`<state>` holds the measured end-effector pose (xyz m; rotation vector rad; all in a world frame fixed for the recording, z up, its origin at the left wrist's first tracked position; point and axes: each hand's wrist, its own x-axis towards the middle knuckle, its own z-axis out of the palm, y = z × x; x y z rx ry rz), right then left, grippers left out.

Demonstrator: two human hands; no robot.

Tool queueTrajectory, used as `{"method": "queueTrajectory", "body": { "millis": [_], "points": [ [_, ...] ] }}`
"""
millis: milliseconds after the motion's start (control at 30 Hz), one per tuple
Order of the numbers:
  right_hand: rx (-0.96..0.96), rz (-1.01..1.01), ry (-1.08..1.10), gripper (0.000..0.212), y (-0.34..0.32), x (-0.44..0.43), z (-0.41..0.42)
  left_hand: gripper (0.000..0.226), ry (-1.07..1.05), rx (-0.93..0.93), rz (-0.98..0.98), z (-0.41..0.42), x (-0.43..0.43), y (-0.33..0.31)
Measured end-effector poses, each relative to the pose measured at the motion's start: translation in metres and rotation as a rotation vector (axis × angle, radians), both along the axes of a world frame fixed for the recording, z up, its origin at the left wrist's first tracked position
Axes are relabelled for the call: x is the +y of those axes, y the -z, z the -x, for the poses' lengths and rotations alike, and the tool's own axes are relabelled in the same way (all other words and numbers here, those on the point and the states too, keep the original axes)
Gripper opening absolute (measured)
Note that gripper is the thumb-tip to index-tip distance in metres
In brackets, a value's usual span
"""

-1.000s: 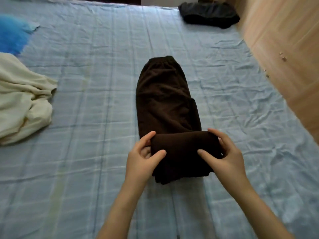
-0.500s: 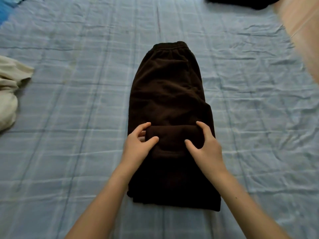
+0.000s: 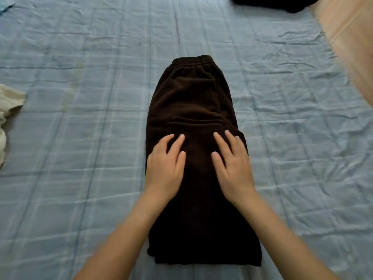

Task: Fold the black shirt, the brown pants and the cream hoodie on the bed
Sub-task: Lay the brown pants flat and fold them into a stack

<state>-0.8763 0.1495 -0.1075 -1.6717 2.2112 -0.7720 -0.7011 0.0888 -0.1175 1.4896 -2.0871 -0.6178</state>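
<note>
The brown pants (image 3: 191,102) lie lengthwise mid-bed (image 3: 80,138), waistband toward 12 o'clock, with the leg ends folded up over the middle. My left grip (image 3: 164,168) and right grip (image 3: 232,168) are both released, fingers flat, pressing that layer side by side. The black shirt (image 3: 278,3) sits at 1 o'clock and the cream hoodie (image 3: 8,102) at 9 o'clock, both well apart. I judge the thick fabric could spring back once I lift off. Uneven pressure could also skew the fold.

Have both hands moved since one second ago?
Yes. The left hand and right hand moved toward the waistband of the brown pants, now pressing flat.
</note>
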Motion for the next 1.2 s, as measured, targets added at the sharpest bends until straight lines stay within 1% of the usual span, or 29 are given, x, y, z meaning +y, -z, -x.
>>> {"method": "queueTrajectory", "body": {
  "millis": [33,67,100,133,200,233,300,367,433,467,533,600,733,900,1000,1033,1067,1100,1167,1200],
  "points": [
    [0.152,-0.114,-0.065,0.058,0.017,0.002,-0.003,0.051,0.114,-0.179,0.024,0.003,0.004,0.014],
    [0.245,-0.209,-0.098,0.061,0.033,0.003,-0.005,0.056,0.185,-0.31,0.011,0.004,0.006,0.028],
    [0.284,-0.278,-0.11,0.062,0.045,0.004,-0.007,0.059,0.217,-0.388,-0.026,0.005,0.007,0.041],
    [0.297,-0.31,-0.115,0.062,0.054,0.005,-0.007,0.061,0.228,-0.405,-0.06,0.004,0.007,0.051],
    [0.302,-0.304,-0.119,0.061,0.061,0.002,-0.006,0.062,0.231,-0.364,-0.077,0.003,0.005,0.06],
    [0.263,-0.289,-0.131,0.06,0.059,0.001,-0.004,0.061,0.237,-0.305,-0.088,0.003,0.004,0.058],
    [0.104,-0.21,-0.107,0.057,0.047,0.007,-0.002,0.059,0.218,-0.104,-0.151,-0.001,0.007,0.05],
    [-0.047,-0.125,0.002,0.055,0.035,0.025,-0.001,0.059,0.137,0.112,-0.234,-0.009,0.02,0.041],
    [-0.152,-0.134,0.112,0.055,0.025,0.049,0.0,0.058,0.061,0.257,-0.288,-0.021,0.038,0.034],
    [-0.189,-0.172,0.148,0.055,0.021,0.062,0.0,0.057,0.027,0.29,-0.305,-0.027,0.046,0.032],
    [-0.177,-0.253,0.157,0.056,0.018,0.081,0.0,0.053,-0.057,0.323,-0.352,-0.037,0.062,0.03],
    [-0.14,-0.309,0.129,0.057,0.017,0.091,0.001,0.054,-0.134,0.314,-0.426,-0.042,0.072,0.029],
    [-0.155,-0.345,0.151,0.061,0.023,0.092,-0.004,0.061,-0.154,0.274,-0.474,-0.046,0.084,0.033],
    [-0.339,-0.22,0.102,0.059,0.023,0.097,0.001,0.055,-0.09,0.315,-0.43,-0.049,0.093,0.029],
    [-0.499,-0.221,0.086,0.064,0.013,0.107,0.007,0.052,-0.083,0.358,-0.457,-0.054,0.102,0.02],
    [-0.499,-0.226,0.081,0.067,0.008,0.111,0.008,0.052,-0.086,0.375,-0.465,-0.058,0.107,0.017],
    [-0.447,-0.233,0.073,0.069,0.004,0.117,0.009,0.052,-0.086,0.39,-0.469,-0.062,0.114,0.015],
    [-0.356,-0.25,0.061,0.071,0.001,0.123,0.009,0.053,-0.076,0.397,-0.471,-0.066,0.122,0.013],
    [-0.162,-0.291,0.033,0.068,0.001,0.136,0.004,0.054,-0.036,0.369,-0.482,-0.071,0.136,0.012],
    [-0.113,-0.298,0.026,0.065,0.004,0.144,0.0,0.054,-0.021,0.346,-0.495,-0.072,0.141,0.013]
  ]
}}
